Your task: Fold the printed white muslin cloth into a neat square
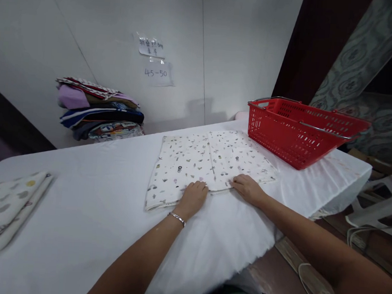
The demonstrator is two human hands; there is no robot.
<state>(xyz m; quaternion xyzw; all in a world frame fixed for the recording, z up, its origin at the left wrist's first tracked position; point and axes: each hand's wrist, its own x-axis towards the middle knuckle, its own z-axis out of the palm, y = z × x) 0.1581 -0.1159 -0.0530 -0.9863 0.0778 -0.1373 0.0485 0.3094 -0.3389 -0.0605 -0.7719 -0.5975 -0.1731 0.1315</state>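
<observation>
Lying flat on a long table draped in shiny white fabric (100,194), a white folded rectangular cloth printed with small grey, green and pink motifs (195,158) is stretching out in front of the person. Its long axis is running from side to side, the right end slanting farther away, while a crease is crossing its middle from the far edge toward the gap between the hands. Bare tabletop is opening widely to its left, as far as a white folded cloth with larger grey and green blotches (3,209); a narrower strip is separating its near edge from the table's front edge. On the right, a red plastic basket with slotted walls and metal handles (285,138) is standing close by, leaving little room there. The left hand (194,197), wearing a silvery bracelet (177,218), is resting half-curled on the near edge, left of the crease; the right hand (247,188) is bending its fingers over that edge farther right. Both thumbs are staying mostly out of sight, so whether either hand is pinching the fabric cannot be told. The picture's left border is cutting off the blotched cloth, and whatever is supporting the multicoloured stack of folded textiles (100,110) is hard to make out.
</observation>
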